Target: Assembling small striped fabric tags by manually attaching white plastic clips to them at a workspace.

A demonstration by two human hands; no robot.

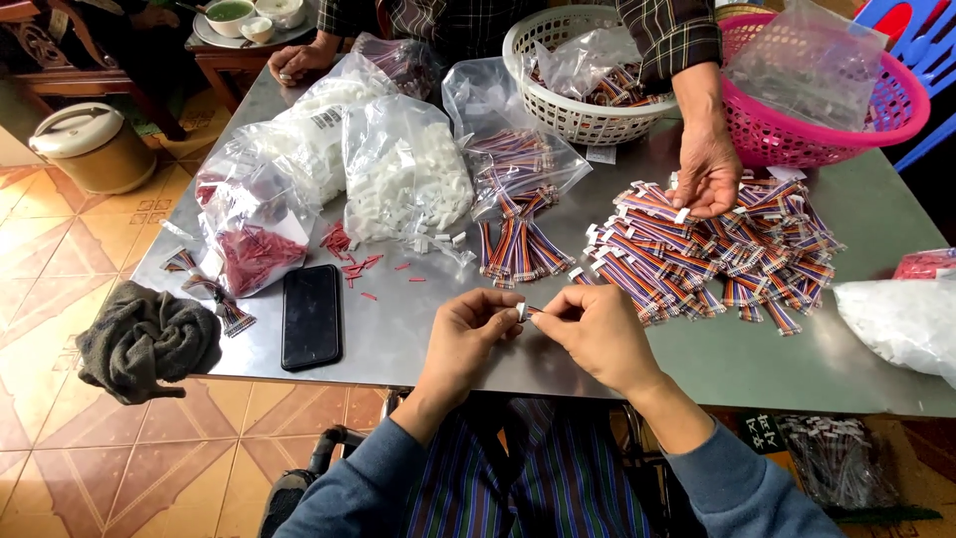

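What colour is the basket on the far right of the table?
Pink, seen in the head view: the basket holds clear plastic bags.

A home is serving as a piecework bench: tiled floor [60, 229], food bowls [231, 16] sitting behind a metal table [418, 329] piled with bagged parts [403, 174]

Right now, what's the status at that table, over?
Left hand and right hand both grip a small white connector. Pile of striped ribbon cables just beyond. Another person's hand rests on that pile.
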